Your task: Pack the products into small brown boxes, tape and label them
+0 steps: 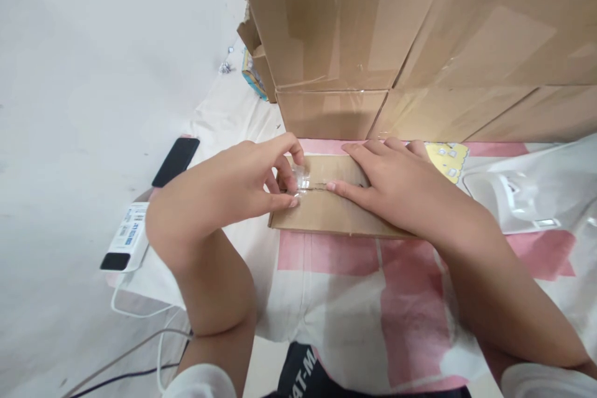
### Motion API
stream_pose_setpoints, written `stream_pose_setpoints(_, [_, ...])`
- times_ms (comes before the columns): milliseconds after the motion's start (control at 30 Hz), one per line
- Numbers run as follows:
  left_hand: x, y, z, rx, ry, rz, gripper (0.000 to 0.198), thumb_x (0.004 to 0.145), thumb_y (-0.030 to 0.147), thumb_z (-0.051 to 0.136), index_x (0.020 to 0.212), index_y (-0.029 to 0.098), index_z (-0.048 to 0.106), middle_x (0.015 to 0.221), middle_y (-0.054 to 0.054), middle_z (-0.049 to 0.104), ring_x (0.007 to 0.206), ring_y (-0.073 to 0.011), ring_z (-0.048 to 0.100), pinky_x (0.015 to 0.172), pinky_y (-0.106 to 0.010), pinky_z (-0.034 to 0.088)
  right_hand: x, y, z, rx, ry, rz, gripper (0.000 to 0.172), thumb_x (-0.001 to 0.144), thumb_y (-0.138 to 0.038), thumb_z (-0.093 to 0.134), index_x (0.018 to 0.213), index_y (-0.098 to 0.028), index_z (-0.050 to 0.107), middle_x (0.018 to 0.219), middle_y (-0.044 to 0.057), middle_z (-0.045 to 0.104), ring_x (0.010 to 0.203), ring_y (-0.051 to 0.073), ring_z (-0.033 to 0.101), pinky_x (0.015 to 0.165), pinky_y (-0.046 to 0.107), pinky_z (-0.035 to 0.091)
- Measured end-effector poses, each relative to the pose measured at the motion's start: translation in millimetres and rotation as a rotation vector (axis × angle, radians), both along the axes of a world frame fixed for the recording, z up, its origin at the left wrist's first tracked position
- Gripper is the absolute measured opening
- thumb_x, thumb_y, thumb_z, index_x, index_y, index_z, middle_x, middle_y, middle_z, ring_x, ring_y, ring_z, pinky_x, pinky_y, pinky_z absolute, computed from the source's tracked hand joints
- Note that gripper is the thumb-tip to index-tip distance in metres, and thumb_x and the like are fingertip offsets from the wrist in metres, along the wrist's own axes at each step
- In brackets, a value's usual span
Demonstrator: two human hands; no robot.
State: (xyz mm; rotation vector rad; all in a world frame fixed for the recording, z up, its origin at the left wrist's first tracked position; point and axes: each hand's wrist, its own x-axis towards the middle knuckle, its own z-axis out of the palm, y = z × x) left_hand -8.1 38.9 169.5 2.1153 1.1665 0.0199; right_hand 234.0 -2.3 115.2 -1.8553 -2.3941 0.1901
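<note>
A small flat cardboard box [317, 212] lies on the cloth in front of me, a seam running along its top. Clear tape [302, 181] sits crumpled over the seam near the box's left end. The curled fingers and thumb of my left hand [275, 180] close on this tape. My right hand [385, 174] lies over the right part of the box, fingers stretched toward its far edge and thumb by the seam. Part of the box is hidden beneath it.
Large taped cardboard boxes [331, 25] form a wall behind the small box. A black phone [176, 161] and a white power strip [128, 233] with cables are at left. Clear plastic packaging [517, 199] lies at right on the pink and white cloth [410, 298].
</note>
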Motion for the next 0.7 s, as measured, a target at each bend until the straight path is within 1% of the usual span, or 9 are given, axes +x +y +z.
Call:
stream_pose_setpoints(167, [7.4,-11.2,3.2,0.155,0.131,0.028,0.025,0.077,0.021,0.063,0.099,0.030,0.057,0.091,0.004,0.074,0.085,-0.0225,0.071,0.069,-0.033,0.050,0.7,-0.2,-0.8,0.000,0.011,0.009,0.070,0.100,-0.069,0.036,0.138,-0.017,0.061,0.131,0.020,0.068,0.122,0.042,0.057,0.100,0.055,0.035])
stream_pose_setpoints(267, [11.3,-17.4,5.0,0.220,0.198,0.040,0.024,0.076,0.020,0.063,0.097,0.030,0.056,0.090,0.004,0.072,0.083,-0.0238,0.069,0.067,-0.034,0.046,0.8,-0.1,-0.7,0.000,0.010,0.013,0.070,0.100,-0.069,0.036,0.138,-0.016,0.061,0.131,0.020,0.067,0.122,0.043,0.057,0.100,0.056,0.035])
stream_pose_setpoints(400, [12.8,-19.6,4.8,0.269,0.239,0.088,0.025,0.081,0.024,0.065,0.103,0.032,0.057,0.093,0.003,0.073,0.086,-0.0256,0.067,0.068,-0.035,0.045,0.1,-0.2,0.2,-0.005,-0.002,0.007,0.070,0.100,-0.069,0.037,0.138,-0.016,0.061,0.132,0.020,0.067,0.122,0.043,0.057,0.101,0.055,0.035])
stream_pose_setpoints(500, [11.4,-17.6,3.2,0.276,0.254,0.139,0.026,0.082,0.028,0.069,0.105,0.032,0.058,0.092,0.002,0.073,0.087,-0.0271,0.067,0.071,-0.036,0.045,-0.1,-0.4,0.7,-0.004,0.001,0.004,0.069,0.099,-0.069,0.038,0.139,-0.016,0.061,0.132,0.020,0.067,0.123,0.043,0.057,0.100,0.054,0.036])
stream_pose_setpoints(700, [5.6,-10.1,-2.9,0.249,0.144,0.142,0.027,0.082,0.041,0.075,0.103,0.033,0.060,0.092,0.000,0.072,0.094,-0.0301,0.066,0.073,-0.036,0.047,0.4,-0.3,-0.2,0.000,0.014,0.010,0.069,0.100,-0.069,0.037,0.139,-0.018,0.061,0.130,0.019,0.068,0.122,0.043,0.057,0.098,0.055,0.036])
